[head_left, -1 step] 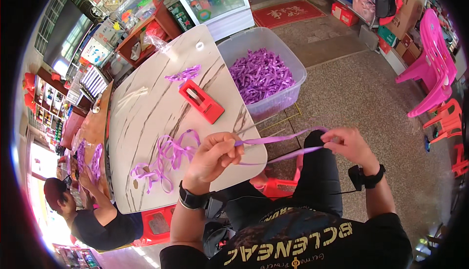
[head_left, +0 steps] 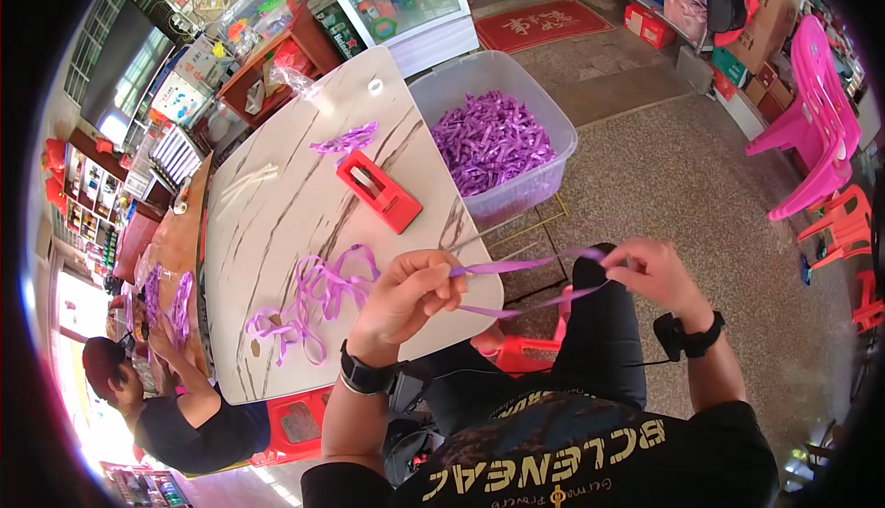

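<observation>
Fingers of 2 hands, left hand (head_left: pixel 406 294) and right hand (head_left: pixel 653 273), pinch 1 purple ribbon (head_left: pixel 525 285).

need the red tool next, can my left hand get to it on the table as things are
Probably yes: the red tool lies in the open ahead of the left hand, but that hand now pinches the purple ribbon.

Both hands, left hand (head_left: pixel 408 292) and right hand (head_left: pixel 653 273), pinch a purple ribbon (head_left: pixel 524 265) taut. Loose ribbons (head_left: pixel 309 310) litter the marble-patterned table (head_left: pixel 277 222) beside a red tool (head_left: pixel 379 192).

left hand (head_left: pixel 408 293) pinched shut, right hand (head_left: pixel 651 273) pinched
</observation>
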Demonstrator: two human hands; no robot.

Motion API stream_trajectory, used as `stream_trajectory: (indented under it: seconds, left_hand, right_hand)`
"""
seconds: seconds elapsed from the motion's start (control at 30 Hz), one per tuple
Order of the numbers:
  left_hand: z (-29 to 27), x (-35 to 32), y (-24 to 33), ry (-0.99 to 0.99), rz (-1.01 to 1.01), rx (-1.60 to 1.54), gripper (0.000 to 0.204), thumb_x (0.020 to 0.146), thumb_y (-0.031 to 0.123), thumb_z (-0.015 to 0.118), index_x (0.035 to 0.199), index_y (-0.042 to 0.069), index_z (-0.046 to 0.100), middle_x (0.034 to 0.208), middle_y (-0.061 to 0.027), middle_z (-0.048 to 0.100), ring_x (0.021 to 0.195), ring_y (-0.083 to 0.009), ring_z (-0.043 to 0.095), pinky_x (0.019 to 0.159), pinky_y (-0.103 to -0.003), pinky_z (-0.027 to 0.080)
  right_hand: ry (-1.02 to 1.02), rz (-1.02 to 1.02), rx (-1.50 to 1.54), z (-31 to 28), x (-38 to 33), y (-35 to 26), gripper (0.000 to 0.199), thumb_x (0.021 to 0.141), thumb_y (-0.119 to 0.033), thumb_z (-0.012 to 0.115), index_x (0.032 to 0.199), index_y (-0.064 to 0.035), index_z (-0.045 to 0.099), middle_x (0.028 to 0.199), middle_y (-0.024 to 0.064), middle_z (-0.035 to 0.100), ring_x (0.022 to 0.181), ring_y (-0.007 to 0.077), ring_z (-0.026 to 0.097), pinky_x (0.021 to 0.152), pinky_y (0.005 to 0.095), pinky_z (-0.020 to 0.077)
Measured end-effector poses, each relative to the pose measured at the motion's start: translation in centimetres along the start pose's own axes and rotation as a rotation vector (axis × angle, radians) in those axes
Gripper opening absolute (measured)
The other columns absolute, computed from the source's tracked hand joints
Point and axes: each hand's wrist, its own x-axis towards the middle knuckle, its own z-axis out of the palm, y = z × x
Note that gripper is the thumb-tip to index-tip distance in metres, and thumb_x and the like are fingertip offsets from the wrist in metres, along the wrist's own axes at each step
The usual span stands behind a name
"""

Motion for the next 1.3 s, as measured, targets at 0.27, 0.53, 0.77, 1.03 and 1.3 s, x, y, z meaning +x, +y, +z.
stream_trajectory:
  seconds: [0.27, 0.53, 0.77, 1.03, 1.3]
  left_hand:
    - [2.9, 1.9, -1.3, -0.070, -0.132, 0.127, 0.022, 0.084, 0.012, 0.049, 0.066, 0.001, 0.052, 0.078, -0.0106, 0.055, 0.047, -0.0080, 0.038, 0.054, -0.025, 0.040]
    - [2.8, 1.6, -1.0, -0.069, -0.167, 0.159, 0.023, 0.086, 0.012, 0.048, 0.067, 0.000, 0.052, 0.075, -0.0090, 0.055, 0.051, -0.0092, 0.046, 0.053, -0.021, 0.040]
    - [2.3, 2.2, -0.3, -0.424, 0.029, 0.639, 0.011, 0.081, 0.004, 0.052, 0.072, -0.001, 0.053, 0.074, -0.0067, 0.054, 0.065, -0.0148, 0.050, 0.058, -0.024, 0.040]
    - [1.8, 3.2, -0.8, -0.531, 0.004, 0.760, 0.007, 0.078, 0.005, 0.055, 0.074, -0.001, 0.054, 0.075, -0.0075, 0.053, 0.070, -0.0189, 0.050, 0.065, -0.028, 0.040]
    - [0.8, 4.5, -2.3, -0.609, 0.207, 0.814, 0.008, 0.080, 0.007, 0.053, 0.081, 0.000, 0.057, 0.082, -0.0074, 0.055, 0.076, -0.0199, 0.052, 0.070, -0.028, 0.041]
  right_hand:
    - [0.010, -0.428, 0.223, 4.3, 2.9, -7.0, 0.022, 0.082, -0.021, 0.052, 0.096, -0.0041, 0.055, 0.087, 0.0084, 0.057, 0.085, 0.0210, 0.054, 0.074, 0.0308, 0.0406]
    - [0.028, -0.552, 0.127, 5.4, 3.9, -7.2, 0.015, 0.081, -0.017, 0.055, 0.081, -0.0015, 0.054, 0.069, 0.0100, 0.057, 0.063, 0.0221, 0.056, 0.057, 0.0305, 0.0420]
    - [-0.562, -0.019, 0.643, 4.7, 4.0, -6.6, 0.019, 0.086, -0.016, 0.049, 0.075, -0.0007, 0.055, 0.070, 0.0012, 0.056, 0.063, 0.0067, 0.048, 0.060, 0.0202, 0.0375]
    - [-0.614, 0.052, 0.648, 5.6, 3.1, -5.0, 0.025, 0.089, -0.021, 0.044, 0.081, -0.0016, 0.056, 0.066, -0.0016, 0.051, 0.061, 0.0045, 0.046, 0.058, 0.0172, 0.0376]
    - [-0.744, 0.185, 0.867, 5.1, 3.7, -3.8, 0.021, 0.086, -0.018, 0.048, 0.076, -0.0017, 0.057, 0.063, -0.0014, 0.050, 0.056, 0.0042, 0.045, 0.051, 0.0169, 0.0357]
